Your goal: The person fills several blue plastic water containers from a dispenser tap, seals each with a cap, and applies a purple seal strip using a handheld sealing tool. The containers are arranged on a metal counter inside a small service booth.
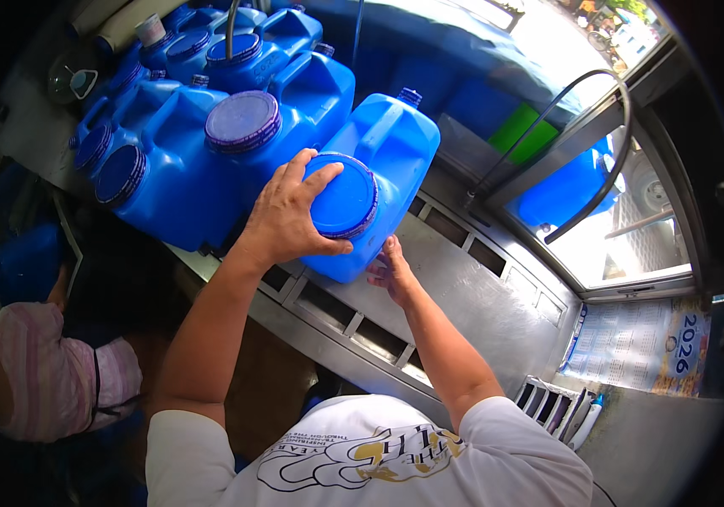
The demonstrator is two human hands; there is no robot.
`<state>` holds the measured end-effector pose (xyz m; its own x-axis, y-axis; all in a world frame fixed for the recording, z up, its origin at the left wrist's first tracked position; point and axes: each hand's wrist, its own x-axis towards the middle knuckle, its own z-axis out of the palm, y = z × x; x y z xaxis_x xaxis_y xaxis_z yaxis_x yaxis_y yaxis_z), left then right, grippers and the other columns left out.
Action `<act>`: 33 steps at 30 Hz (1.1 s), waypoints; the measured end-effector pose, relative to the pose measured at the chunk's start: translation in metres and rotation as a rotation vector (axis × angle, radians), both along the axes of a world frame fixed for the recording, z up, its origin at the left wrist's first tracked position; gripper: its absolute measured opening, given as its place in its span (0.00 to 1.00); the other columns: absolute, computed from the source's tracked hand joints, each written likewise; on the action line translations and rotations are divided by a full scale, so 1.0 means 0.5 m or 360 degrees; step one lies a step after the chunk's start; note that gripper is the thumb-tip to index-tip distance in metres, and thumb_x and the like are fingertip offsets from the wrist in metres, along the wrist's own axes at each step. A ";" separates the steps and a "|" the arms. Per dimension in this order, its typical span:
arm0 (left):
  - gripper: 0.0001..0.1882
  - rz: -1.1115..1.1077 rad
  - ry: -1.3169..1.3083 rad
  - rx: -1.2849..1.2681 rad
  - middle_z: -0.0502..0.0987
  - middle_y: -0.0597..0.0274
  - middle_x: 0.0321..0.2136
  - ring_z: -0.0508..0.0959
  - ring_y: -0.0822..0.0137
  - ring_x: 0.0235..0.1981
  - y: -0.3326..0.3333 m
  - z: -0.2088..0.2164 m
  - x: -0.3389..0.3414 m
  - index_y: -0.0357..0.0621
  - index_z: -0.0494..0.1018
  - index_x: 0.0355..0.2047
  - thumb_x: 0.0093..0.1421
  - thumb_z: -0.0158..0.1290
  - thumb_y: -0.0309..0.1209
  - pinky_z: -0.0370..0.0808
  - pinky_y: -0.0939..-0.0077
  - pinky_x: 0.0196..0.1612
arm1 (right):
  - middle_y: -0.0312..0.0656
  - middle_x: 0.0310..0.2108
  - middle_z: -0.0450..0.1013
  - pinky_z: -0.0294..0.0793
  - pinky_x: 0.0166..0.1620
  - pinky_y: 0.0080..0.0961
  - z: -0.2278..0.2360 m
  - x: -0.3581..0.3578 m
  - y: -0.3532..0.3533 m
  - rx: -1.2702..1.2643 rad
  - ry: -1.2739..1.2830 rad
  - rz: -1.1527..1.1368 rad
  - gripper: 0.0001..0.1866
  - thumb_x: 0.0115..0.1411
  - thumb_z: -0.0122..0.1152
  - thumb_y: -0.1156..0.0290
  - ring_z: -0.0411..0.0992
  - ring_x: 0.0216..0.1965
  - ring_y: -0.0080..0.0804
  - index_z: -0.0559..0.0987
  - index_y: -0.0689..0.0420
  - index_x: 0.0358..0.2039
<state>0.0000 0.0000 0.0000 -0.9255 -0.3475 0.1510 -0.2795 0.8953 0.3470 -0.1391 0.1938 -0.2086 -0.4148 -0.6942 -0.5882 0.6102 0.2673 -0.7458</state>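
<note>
1. The large, glossy, boxy blue plastic jug (408, 169) is between the hands, over the brushed-grey steel counter (463, 308). It could tip or slide if pressure from above outweighs support below.
2. The cluster of rounded blue plastic jugs (177, 182), beyond and left of the left hand, could be knocked, being crowded close.
3. The left hand (288, 213) spreads over the lid, fingers and thumb curled at its rim; a loose lid could shift under that grip.
4. The right hand (391, 273) is half-open by the jug's lower near side; whether it bears weight, I cannot tell.
5. The jug's body looks smooth, with a moulded handle (379, 129).
6. Its round, flat blue lid (346, 196) wears a purplish printed band.
7. Its small dark-blue cap (410, 97) sits at the far corner.
</note>
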 end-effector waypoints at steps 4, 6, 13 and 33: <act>0.59 -0.0074 0.0103 0.0020 0.56 0.41 0.66 0.59 0.39 0.66 -0.025 0.002 -0.038 0.57 0.63 0.64 0.33 0.69 0.65 0.58 0.46 0.66 | 0.54 0.70 0.47 0.59 0.59 0.62 0.024 -0.050 -0.002 0.0112 0.0110 -0.0003 0.57 0.48 0.50 0.19 0.59 0.63 0.61 0.47 0.34 0.72; 0.60 -0.0043 0.0045 -0.0004 0.55 0.39 0.66 0.57 0.39 0.67 -0.018 0.022 -0.046 0.53 0.62 0.64 0.33 0.67 0.69 0.54 0.47 0.68 | 0.54 0.70 0.48 0.61 0.58 0.61 0.047 -0.054 0.006 0.0267 0.0189 0.0058 0.56 0.50 0.51 0.21 0.59 0.63 0.61 0.51 0.39 0.71; 0.60 0.0040 -0.0347 -0.0104 0.54 0.44 0.67 0.54 0.44 0.68 0.035 0.079 -0.115 0.54 0.58 0.69 0.39 0.61 0.69 0.52 0.47 0.67 | 0.59 0.57 0.70 0.68 0.60 0.37 -0.061 0.066 0.192 0.0719 0.1182 0.0479 0.46 0.54 0.64 0.38 0.69 0.59 0.49 0.68 0.63 0.62; 0.53 -0.0121 -0.0272 -0.0090 0.57 0.50 0.67 0.55 0.49 0.69 0.014 0.076 -0.102 0.57 0.60 0.68 0.43 0.61 0.63 0.55 0.55 0.67 | 0.54 0.60 0.69 0.65 0.62 0.37 0.042 0.219 0.524 0.1251 0.1165 0.0915 0.40 0.58 0.60 0.41 0.67 0.60 0.51 0.68 0.58 0.62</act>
